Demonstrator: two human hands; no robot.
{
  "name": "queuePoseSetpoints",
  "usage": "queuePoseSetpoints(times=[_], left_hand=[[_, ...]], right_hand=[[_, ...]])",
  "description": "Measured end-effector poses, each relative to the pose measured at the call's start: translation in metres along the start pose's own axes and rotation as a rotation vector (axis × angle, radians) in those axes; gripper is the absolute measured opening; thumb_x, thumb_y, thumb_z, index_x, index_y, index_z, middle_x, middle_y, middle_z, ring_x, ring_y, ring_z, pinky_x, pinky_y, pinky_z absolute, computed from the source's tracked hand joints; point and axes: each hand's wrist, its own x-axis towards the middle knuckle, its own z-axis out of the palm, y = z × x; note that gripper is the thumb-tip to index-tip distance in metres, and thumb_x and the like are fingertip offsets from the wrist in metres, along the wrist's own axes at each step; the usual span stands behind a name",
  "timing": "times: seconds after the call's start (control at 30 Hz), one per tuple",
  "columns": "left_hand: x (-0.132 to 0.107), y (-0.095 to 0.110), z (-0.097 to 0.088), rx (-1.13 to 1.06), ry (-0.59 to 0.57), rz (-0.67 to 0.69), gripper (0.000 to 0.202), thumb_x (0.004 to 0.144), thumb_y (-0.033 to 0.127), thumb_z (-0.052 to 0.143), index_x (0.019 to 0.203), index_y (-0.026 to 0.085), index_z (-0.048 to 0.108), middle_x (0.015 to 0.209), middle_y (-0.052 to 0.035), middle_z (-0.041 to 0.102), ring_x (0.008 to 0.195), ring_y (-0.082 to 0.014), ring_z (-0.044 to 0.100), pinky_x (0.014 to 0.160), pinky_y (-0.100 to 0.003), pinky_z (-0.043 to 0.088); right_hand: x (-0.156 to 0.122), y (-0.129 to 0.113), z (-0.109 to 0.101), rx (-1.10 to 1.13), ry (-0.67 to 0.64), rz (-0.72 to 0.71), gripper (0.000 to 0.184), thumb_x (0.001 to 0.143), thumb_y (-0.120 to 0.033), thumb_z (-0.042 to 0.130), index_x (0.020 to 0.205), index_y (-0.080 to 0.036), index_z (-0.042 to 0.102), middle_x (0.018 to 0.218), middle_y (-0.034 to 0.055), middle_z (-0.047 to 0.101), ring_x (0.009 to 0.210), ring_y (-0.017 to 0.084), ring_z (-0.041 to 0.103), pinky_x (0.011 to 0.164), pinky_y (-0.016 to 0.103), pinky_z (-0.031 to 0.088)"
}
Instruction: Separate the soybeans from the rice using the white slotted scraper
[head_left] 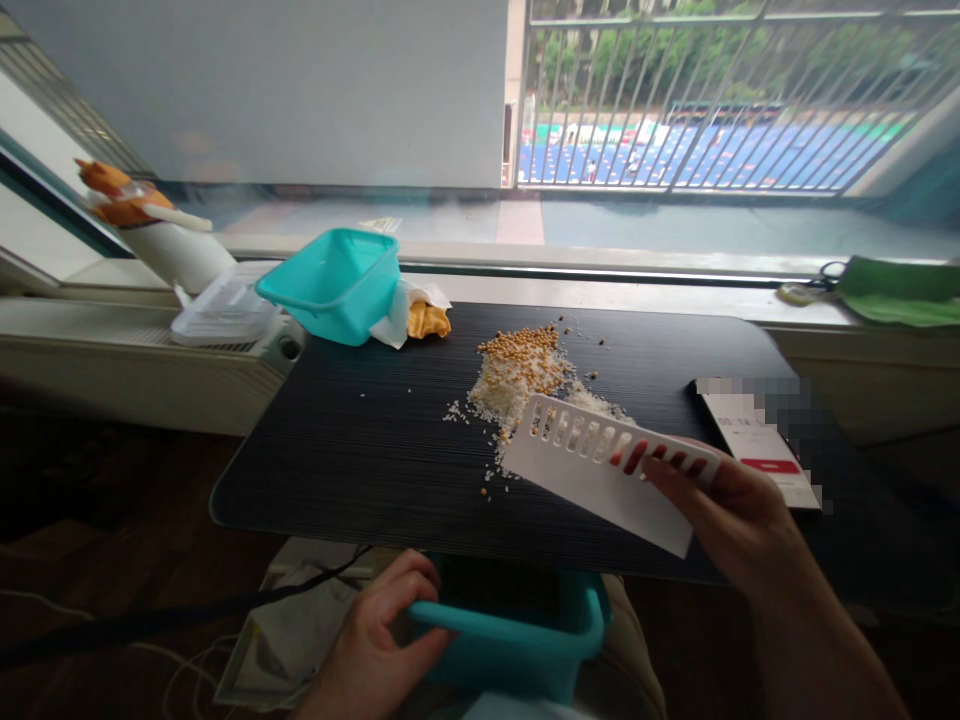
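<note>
My right hand [742,510] grips the right end of a flat white plastic scraper [592,475] with a row of slots along its upper edge. The scraper's left end is at the near edge of a pile of white rice grains [499,390] and yellow soybeans [525,345] on the dark table. My left hand [394,610] pinches the left rim of a teal plastic bin [517,640], which sits below the table's front edge over my lap. Dark contents show inside that bin, too dim to make out.
On the dark table [337,470], a second teal bin [330,285] stands at the back left beside a crumpled yellow cloth [429,318]. A phone [761,445] lies at the right. A clear lid [229,305] and green cloth [900,290] rest along the window side.
</note>
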Motion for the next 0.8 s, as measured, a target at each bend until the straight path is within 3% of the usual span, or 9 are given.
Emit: queuePoseSetpoints(times=[0.13,0.33,0.5,0.63,0.7,0.8], left_hand=[[0.001,0.001,0.0,-0.004,0.02,-0.002,0.014,0.071,0.01,0.063,0.063,0.02,0.058,0.081,0.0008,0.061,0.077,-0.0168,0.065,0.07,-0.02,0.049],[0.0,0.002,-0.003,-0.034,0.044,-0.029,0.012,0.07,0.011,0.063,0.061,0.02,0.062,0.08,-0.0002,0.062,0.075,-0.0172,0.066,0.067,-0.019,0.051],[-0.005,-0.01,-0.019,0.02,0.134,0.004,0.01,0.071,0.017,0.068,0.062,0.019,0.064,0.082,-0.002,0.066,0.076,-0.0187,0.068,0.066,-0.02,0.053],[-0.006,-0.015,-0.028,0.064,0.162,0.076,0.01,0.072,0.016,0.067,0.064,0.019,0.063,0.077,-0.0011,0.065,0.071,-0.0174,0.067,0.064,-0.02,0.052],[-0.005,-0.013,-0.027,0.071,0.161,0.09,0.012,0.072,0.015,0.065,0.062,0.02,0.061,0.076,-0.0006,0.064,0.069,-0.0167,0.066,0.064,-0.02,0.051],[-0.004,-0.006,-0.02,0.068,0.131,0.048,0.014,0.071,0.013,0.064,0.06,0.02,0.059,0.077,0.0,0.063,0.071,-0.0162,0.066,0.065,-0.019,0.051]], right_hand=[[-0.002,0.0,0.003,-0.028,-0.107,-0.08,0.014,0.076,-0.039,0.078,0.084,-0.028,0.08,0.083,-0.002,0.08,0.075,0.014,0.072,0.068,0.015,0.055],[-0.001,0.013,0.024,-0.076,-0.408,-0.167,0.014,0.088,-0.032,0.067,0.095,-0.027,0.078,0.09,-0.0003,0.079,0.082,0.016,0.072,0.073,0.019,0.055],[-0.006,0.017,0.047,-0.167,-0.535,-0.192,0.021,0.09,-0.034,0.062,0.098,-0.022,0.077,0.087,0.0022,0.079,0.076,0.016,0.07,0.066,0.02,0.054],[-0.012,0.01,0.042,-0.259,-0.651,-0.194,0.022,0.092,-0.033,0.059,0.096,-0.021,0.077,0.086,0.0032,0.077,0.071,0.016,0.069,0.062,0.02,0.054],[-0.014,0.007,0.032,-0.243,-0.599,-0.205,0.019,0.091,-0.032,0.061,0.096,-0.022,0.077,0.087,0.0025,0.078,0.072,0.016,0.07,0.062,0.019,0.055],[-0.013,0.005,0.018,-0.159,-0.305,-0.173,0.014,0.085,-0.032,0.069,0.094,-0.025,0.078,0.085,0.0006,0.079,0.073,0.016,0.072,0.064,0.018,0.056]])
